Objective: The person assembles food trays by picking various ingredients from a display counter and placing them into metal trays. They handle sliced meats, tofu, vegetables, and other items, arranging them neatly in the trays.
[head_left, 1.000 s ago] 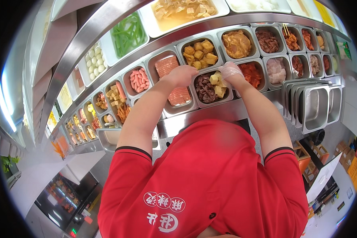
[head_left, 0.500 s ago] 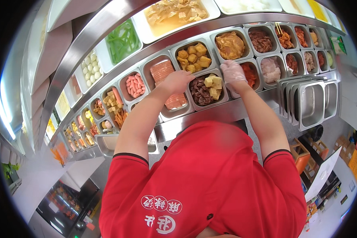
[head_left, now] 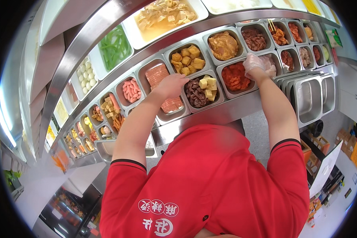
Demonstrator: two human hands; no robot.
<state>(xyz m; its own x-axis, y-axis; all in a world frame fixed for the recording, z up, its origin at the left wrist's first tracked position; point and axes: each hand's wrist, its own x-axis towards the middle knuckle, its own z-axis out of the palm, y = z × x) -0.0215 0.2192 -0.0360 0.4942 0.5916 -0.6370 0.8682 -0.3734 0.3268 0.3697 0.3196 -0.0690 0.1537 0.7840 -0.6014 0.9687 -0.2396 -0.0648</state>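
My bare left hand (head_left: 173,85) lies palm down with its fingers stretched to the right. It is over the border between the pan of pink sliced luncheon meat (head_left: 158,76) and the pan of dark meat pieces (head_left: 197,93) with pale yellow cubes (head_left: 208,84). A clear plastic glove covers my right hand (head_left: 254,66), at the border between the pan of red marinated meat (head_left: 236,76) and the pan of pale meat slices (head_left: 269,66). Its fingers are blurred by the glove, so its grip does not show.
Fried tofu puffs (head_left: 187,59) and brown marinated meat (head_left: 223,45) fill pans behind. Stacked empty metal pans (head_left: 310,97) stand at the right front. Chopsticks (head_left: 271,24) stick up from a far pan. A raised metal rail (head_left: 154,48) runs behind, with white trays beyond.
My right hand has moved right, from the left side of the red marinated meat to its right side, uncovering that pan. My left hand stays by the luncheon meat. The view has shifted slightly.
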